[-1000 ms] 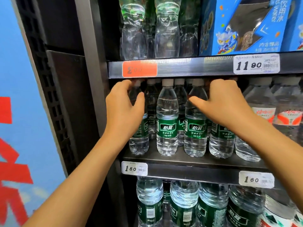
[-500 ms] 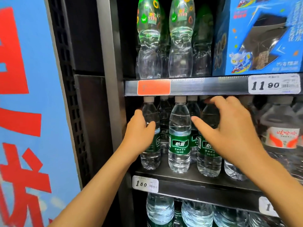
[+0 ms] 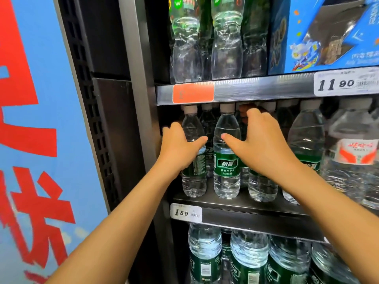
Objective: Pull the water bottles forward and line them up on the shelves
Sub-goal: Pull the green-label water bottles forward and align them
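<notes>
Green-labelled water bottles [image 3: 226, 154] stood upright, white-capped, in a row along the middle shelf [image 3: 235, 203] front edge.

Left hand [image 3: 180, 148] grips leftmost green-label bottle [image 3: 193, 158] on middle shelf [image 3: 235, 203]. Right hand [image 3: 260, 144] wraps third bottle [image 3: 262, 185], at 3 o'clock of free-standing second bottle [image 3: 226, 156]. Price tag [image 3: 186, 212] at 6 o'clock.

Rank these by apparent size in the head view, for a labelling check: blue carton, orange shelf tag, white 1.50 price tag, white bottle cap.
1. Blue carton, cropped by the frame
2. Orange shelf tag
3. White 1.50 price tag
4. White bottle cap
</notes>
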`<state>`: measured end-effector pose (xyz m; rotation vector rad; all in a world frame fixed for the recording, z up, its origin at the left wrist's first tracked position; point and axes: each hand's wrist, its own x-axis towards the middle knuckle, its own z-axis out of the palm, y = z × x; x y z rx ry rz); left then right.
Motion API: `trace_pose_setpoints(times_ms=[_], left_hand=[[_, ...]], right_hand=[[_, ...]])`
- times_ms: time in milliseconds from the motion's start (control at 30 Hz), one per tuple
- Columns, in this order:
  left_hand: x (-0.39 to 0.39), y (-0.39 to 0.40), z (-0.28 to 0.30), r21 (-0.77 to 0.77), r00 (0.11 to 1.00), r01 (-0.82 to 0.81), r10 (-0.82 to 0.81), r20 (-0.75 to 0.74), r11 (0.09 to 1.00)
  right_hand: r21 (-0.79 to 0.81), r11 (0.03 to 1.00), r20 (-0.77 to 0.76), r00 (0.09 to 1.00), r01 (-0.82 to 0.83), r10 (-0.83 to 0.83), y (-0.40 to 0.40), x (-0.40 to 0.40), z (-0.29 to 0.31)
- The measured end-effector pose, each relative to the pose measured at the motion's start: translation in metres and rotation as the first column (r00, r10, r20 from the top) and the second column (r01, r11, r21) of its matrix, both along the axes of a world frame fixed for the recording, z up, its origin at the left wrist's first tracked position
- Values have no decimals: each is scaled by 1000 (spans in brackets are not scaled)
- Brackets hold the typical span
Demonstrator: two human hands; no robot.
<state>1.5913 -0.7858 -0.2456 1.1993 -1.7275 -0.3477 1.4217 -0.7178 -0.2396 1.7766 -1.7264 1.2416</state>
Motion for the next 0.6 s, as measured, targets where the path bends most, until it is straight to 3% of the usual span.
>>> trace_pose_setpoints(times_ms=[133,267,600], left_hand=[[8,-1,3,130,949,213,-173,-264,968],[13,-1,6,94,952,243,-219,-213,965],[5,-2,5,18,976,118,-112,-188,993]], right_hand=[[39,999,-36,999,0,1,-3,1,7],[52,999,-56,998,10,-7,-10,5,16],[108,992,-89,995,62,-52,-25,7,24]])
